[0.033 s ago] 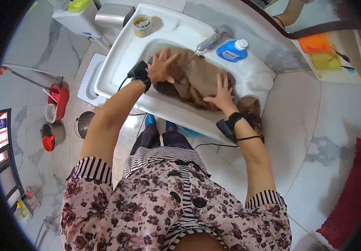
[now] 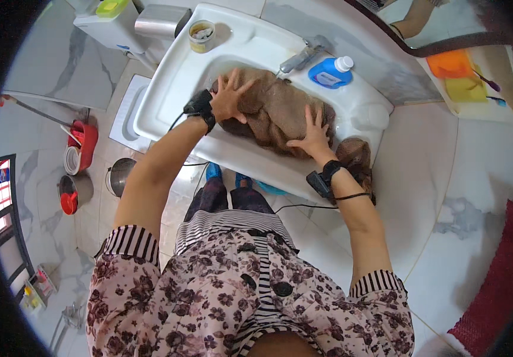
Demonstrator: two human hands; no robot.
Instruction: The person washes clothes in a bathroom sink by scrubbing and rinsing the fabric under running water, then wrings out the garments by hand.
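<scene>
A wet brown cloth (image 2: 286, 110) lies bunched in the basin of a white sink (image 2: 156, 113), with some water around it. My left hand (image 2: 228, 100) rests on the cloth's left part, fingers spread apart. On its right part lies my right hand (image 2: 315, 132), palm down, its fingers also spread. Neither hand grips the cloth. Each wrist wears a black strapped device with a cable. More brown fabric (image 2: 354, 156) hangs over the sink's front right edge, beside my right wrist. The faucet (image 2: 298, 61) reaches over the cloth from the back.
A blue bottle with a white cap (image 2: 331, 72) lies on the back ledge; a small open tub (image 2: 202, 37) stands at the far left corner. A wall shelf (image 2: 485, 110) holds brushes at right. Buckets (image 2: 77, 193) and a red container (image 2: 84, 143) stand on the left floor.
</scene>
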